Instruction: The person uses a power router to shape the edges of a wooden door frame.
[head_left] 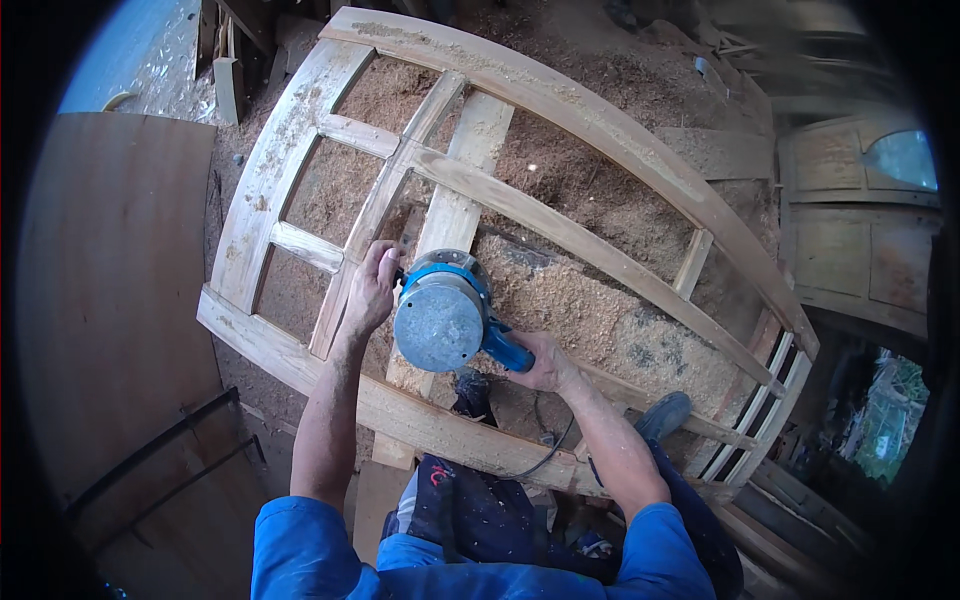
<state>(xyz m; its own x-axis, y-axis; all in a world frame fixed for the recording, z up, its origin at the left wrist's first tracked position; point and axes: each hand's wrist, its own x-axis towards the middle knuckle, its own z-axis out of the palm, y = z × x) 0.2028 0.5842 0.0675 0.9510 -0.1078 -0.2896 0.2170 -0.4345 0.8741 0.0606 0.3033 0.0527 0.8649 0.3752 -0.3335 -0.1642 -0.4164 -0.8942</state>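
A blue and grey power tool, by its look a wood router (438, 325), is held between my two hands over a wooden door or window frame (590, 115). My left hand (372, 290) is closed at the dark knob on the tool's left side. Around the blue handle on its right side, my right hand (540, 362) is wrapped. The tool's round grey top faces up, and a round plate shows past its far edge, near a middle bar of the frame (370, 215). Where the tool meets the wood is hidden beneath its body.
Sawdust (570, 305) covers the ground beneath the frame. A pale support board (465, 150) runs under it. A dark cord (562, 435) trails near my legs. My shoe (665, 415) stands at the frame's right side. A large wooden panel (120, 270) lies left; panelled woodwork (850, 215) stands right.
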